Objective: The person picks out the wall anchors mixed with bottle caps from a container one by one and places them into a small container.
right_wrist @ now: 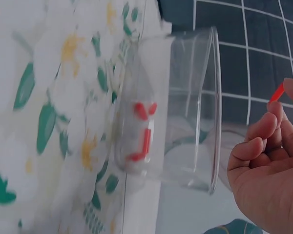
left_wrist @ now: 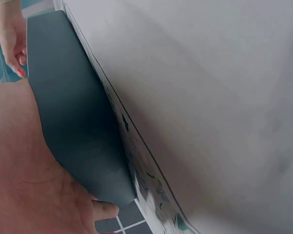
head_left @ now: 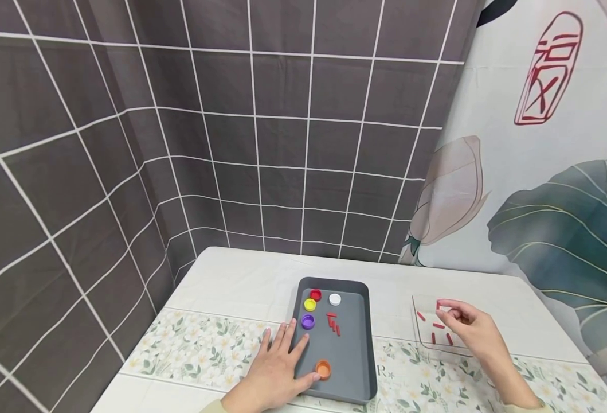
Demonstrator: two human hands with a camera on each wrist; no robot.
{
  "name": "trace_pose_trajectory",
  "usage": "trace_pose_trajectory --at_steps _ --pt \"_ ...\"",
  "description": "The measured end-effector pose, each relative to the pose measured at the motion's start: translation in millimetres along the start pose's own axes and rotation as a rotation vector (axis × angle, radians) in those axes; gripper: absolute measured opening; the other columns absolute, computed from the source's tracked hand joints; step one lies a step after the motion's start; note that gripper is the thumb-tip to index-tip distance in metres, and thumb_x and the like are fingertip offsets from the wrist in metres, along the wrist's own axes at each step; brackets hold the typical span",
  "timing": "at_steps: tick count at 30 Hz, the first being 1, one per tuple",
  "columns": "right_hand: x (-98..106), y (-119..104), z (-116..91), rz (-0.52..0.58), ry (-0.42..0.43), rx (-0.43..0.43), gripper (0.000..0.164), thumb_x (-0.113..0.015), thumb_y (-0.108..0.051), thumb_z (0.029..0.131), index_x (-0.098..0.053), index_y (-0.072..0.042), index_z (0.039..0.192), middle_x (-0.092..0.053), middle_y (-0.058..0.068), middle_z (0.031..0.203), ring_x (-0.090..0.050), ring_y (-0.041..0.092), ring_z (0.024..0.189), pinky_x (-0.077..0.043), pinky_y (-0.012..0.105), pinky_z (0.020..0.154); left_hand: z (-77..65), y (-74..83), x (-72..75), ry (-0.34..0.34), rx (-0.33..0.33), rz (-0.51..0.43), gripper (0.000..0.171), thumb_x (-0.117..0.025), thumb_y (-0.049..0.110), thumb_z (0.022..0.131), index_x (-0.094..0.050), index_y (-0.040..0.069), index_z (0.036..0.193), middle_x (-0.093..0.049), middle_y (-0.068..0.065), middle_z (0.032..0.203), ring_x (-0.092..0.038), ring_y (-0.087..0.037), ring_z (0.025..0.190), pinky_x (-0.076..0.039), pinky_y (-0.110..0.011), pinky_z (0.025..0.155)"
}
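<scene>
A white-covered table (head_left: 251,267) spreads beneath and beyond both hands, with a floral band (head_left: 200,347) crossing it below the left hand (head_left: 277,367) and the right wrist. On it lies a shallow grey tray (head_left: 349,350), between the hands, its left rim under the left hand's fingers. A clear container (right_wrist: 185,156) stands below the right hand's (head_left: 476,332) fingertips, well apart from the tray.

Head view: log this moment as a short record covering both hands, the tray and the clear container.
left hand: fingers spread over the tray's left edge, thumb beside the orange cap
right hand: pinches a red stick above the clear container
clear container: four loose red sticks visible inside
gray tray: red, yellow, purple, white and orange caps; several red sticks
</scene>
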State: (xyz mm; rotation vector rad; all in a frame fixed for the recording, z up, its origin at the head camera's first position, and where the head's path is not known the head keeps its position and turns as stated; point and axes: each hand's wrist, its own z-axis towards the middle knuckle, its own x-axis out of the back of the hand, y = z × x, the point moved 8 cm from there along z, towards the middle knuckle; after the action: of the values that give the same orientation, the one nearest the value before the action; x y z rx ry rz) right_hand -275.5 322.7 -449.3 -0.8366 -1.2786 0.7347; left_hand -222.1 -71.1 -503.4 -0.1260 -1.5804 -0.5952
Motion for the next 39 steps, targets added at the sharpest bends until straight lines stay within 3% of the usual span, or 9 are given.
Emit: trace_pose_trajectory --at_steps 10,21,31,39 --pt "8.7 9.4 0.2 -0.022 -0.005 -0.022 0.056 -0.069 -0.036 0.098 -0.059 0.004 0.134 -0.059 -0.005 0.083 -0.049 0.008 0.072 -0.044 0.028 0.063 1.1 1.0 0.9 -0.015 0.006 -0.006 0.086 -0.040 0.074 0.095 -0.043 0.013 0.155 -0.018 -0.020 0.167 -0.020 -0.044 0.152 -0.012 -0.068 0.117" --pt "4.7 10.0 5.1 -0.031 -0.010 -0.010 0.058 -0.068 -0.036 0.098 -0.055 0.002 0.140 -0.058 -0.004 0.085 -0.049 0.009 0.072 -0.042 0.026 0.062 0.6 1.7 0.9 -0.026 0.019 0.021 0.084 -0.041 0.074 0.095 -0.042 0.015 0.156 -0.017 -0.019 0.168 -0.018 -0.042 0.153 -0.013 -0.066 0.118" --pt "-38.1 -21.9 5.4 0.054 -0.069 0.093 0.043 -0.071 -0.021 0.097 -0.062 0.002 0.132 -0.065 0.005 0.084 -0.054 0.014 0.064 -0.044 0.026 0.055 0.3 2.2 2.1 -0.008 0.007 0.001 0.086 -0.038 0.075 0.096 -0.043 0.013 0.155 -0.018 -0.020 0.167 -0.017 -0.044 0.153 -0.012 -0.067 0.118" --pt "-80.5 -42.4 4.7 0.094 -0.125 0.126 0.035 -0.074 -0.014 0.093 -0.067 0.000 0.125 -0.059 0.000 0.083 -0.049 0.008 0.066 -0.043 0.023 0.059 1.5 -0.9 -2.4 0.004 0.011 0.045 0.085 -0.039 0.075 0.095 -0.043 0.016 0.155 -0.019 -0.018 0.167 -0.016 -0.042 0.153 -0.013 -0.066 0.118"
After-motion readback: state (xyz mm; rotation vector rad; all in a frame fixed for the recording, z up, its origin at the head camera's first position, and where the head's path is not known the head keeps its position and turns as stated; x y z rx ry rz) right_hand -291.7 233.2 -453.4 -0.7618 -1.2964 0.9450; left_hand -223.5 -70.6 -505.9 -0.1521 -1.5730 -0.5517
